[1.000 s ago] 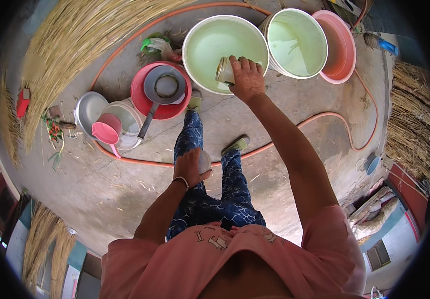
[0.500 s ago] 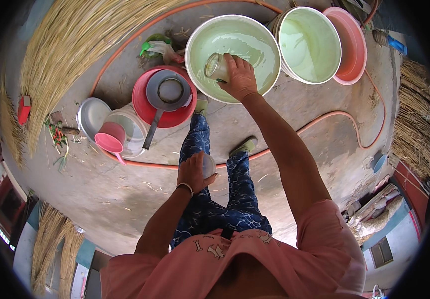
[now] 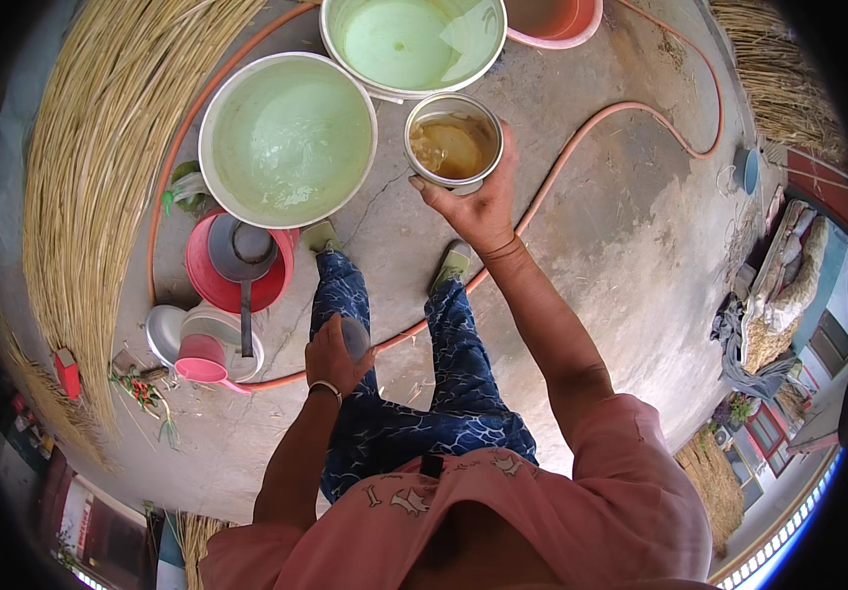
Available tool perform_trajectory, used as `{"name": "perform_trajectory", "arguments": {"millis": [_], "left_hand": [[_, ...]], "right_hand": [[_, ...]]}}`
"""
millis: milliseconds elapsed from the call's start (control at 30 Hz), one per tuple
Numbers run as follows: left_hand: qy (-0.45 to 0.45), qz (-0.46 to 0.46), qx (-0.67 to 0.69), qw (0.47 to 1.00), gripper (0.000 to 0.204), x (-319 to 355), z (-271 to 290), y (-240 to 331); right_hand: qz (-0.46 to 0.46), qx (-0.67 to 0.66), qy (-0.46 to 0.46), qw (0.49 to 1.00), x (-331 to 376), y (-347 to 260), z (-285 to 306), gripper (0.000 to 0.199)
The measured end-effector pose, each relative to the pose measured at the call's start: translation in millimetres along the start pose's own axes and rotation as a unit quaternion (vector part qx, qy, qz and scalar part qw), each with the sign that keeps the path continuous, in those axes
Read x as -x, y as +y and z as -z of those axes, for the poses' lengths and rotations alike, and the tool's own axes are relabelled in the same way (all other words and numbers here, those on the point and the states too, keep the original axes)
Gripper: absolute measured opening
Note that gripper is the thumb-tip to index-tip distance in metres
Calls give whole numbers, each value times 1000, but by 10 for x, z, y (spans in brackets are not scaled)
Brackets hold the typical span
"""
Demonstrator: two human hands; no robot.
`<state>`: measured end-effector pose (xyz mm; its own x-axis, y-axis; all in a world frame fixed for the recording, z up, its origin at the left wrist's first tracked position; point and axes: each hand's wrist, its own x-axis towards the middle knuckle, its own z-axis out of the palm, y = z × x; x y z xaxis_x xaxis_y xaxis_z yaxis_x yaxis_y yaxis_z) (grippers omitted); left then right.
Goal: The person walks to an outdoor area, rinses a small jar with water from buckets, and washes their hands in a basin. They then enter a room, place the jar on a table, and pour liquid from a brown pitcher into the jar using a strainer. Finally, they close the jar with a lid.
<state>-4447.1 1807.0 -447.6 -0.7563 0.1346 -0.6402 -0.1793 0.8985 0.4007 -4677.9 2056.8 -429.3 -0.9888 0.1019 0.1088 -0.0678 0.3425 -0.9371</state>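
Note:
My right hand (image 3: 483,202) is wrapped round a round jar (image 3: 455,147) with a shiny rim, held up to the right of the large pale-green basin (image 3: 286,138). Its mouth faces up toward me, and amber-brown shows inside; whether that is liquid or the jar's wall I cannot tell. Above my left thigh, my left hand (image 3: 335,356) is closed on a small, round, translucent grey lid-like piece (image 3: 356,338). My fingers partly hide it. Water with ripples fills the large basin.
A second pale-green tub (image 3: 414,44) and a red basin (image 3: 554,25) stand farther off. On the left are a red basin (image 3: 205,285) with a grey ladle (image 3: 244,251), a pink scoop (image 3: 203,357) and straw stalks (image 3: 109,167). An orange hose (image 3: 561,162) crosses the concrete floor behind my feet.
My right hand has moved the jar from over the large basin out to its right, and turned its mouth upward. The whole view has swung to the right. My left hand keeps its grip.

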Motion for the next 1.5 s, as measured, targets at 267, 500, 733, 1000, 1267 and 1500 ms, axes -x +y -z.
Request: {"name": "perform_trajectory", "arguments": {"millis": [267, 500, 733, 1000, 1267, 1500], "left_hand": [[-28, -44, -62, 997, 89, -129, -84, 177], [-48, -55, -104, 992, 87, -248, -117, 357], [-54, -44, -119, 990, 84, -296, -119, 481], [-73, -27, -94, 993, 85, -375, -135, 586], [-72, -13, -81, 994, 85, -339, -120, 606], [-60, -22, -28, 998, 83, -339, -133, 547]], "right_hand": [[-45, 87, 151, 984, 230, 390, 988, 96], [-142, 76, 231, 960, 486, 911, 1458, 99], [-176, 71, 245, 951, 715, 1179, 1808, 95], [-543, 35, 177, 820, 882, 2205, 2777, 79], [-522, 378, -27, 764, -1142, 1578, 4000, 59], [-493, 479, -149, 711, -807, 1672, 3810, 67]]}}
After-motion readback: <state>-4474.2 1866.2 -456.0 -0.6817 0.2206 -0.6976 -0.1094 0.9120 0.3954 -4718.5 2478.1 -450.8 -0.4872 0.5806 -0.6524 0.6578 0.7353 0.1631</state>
